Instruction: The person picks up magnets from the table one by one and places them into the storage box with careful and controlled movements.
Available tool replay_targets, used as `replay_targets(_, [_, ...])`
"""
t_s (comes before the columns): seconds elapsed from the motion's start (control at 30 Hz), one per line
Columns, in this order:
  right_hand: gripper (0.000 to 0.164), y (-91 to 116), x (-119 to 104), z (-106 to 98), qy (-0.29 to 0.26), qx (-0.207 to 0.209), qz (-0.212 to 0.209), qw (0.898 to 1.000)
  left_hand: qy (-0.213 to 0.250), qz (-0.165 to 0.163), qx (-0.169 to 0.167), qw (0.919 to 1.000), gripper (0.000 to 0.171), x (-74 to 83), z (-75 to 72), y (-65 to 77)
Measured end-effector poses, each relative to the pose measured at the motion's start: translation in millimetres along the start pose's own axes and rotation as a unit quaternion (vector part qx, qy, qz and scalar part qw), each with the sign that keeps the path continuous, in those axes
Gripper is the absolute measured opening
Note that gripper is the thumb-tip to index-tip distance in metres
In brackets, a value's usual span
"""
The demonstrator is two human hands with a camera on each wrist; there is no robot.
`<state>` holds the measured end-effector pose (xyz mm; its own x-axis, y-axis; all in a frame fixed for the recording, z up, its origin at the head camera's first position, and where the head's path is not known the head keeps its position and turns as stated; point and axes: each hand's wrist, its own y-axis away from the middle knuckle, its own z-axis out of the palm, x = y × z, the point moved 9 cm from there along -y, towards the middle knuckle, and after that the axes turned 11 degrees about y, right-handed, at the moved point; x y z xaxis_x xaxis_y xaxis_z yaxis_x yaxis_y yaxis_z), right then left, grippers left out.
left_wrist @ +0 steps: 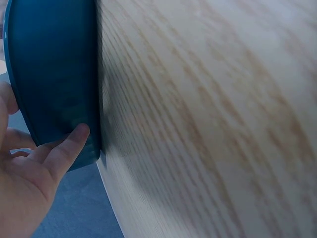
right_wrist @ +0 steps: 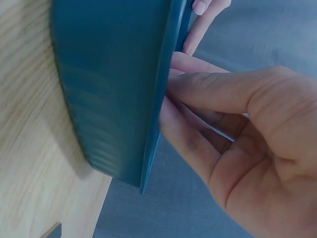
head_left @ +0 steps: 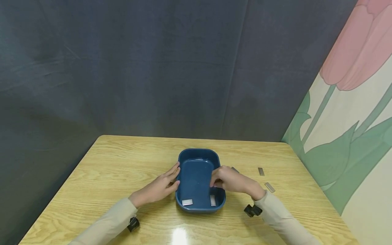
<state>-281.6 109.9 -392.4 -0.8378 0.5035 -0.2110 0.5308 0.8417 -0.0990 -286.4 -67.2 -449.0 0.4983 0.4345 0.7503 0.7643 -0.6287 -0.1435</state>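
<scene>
Touching the left wall of the blue tray (head_left: pixel 196 180) from outside, the left hand (head_left: pixel 159 188) has its fingers extended and spread, clamped on nothing. Tray position: mid-table, upright on the wooden table (head_left: pixel 137 149), between the two hands, which are apart.

Inside, near left corner: one silver block (head_left: pixel 187 202), lying crosswise. Near right corner: a second silver block (head_left: pixel 212 200), lying lengthwise, beside the right wall.

Right hand (head_left: pixel 229 179): reaches over the tray's right rim, fingers bent and drawn together, tips low inside. Cannot tell whether anything is pinched; the rim hides the tips in the right wrist view.

On the table, right of the tray: a dark block (head_left: pixel 235 169) just beyond the right hand and partly covered by it, then a far block (head_left: pixel 261 171), then a nearer, slanted block (head_left: pixel 270 187).

Risks, as judged: the right forearm could catch the rim on withdrawal and drag the tray, since the left fingers only press its side. A sleeve passing low could nudge the loose blocks. Fingers moving nearer could knock the second silver block askew.
</scene>
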Motion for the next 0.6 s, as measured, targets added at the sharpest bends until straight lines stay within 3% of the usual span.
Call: replay_targets(0.6, [0.018,3.8,4.8,-4.0,-0.012,0.002,0.010,1.000,0.001,0.000,0.000,1.0000,0.058,-0.2,-0.1,0.0])
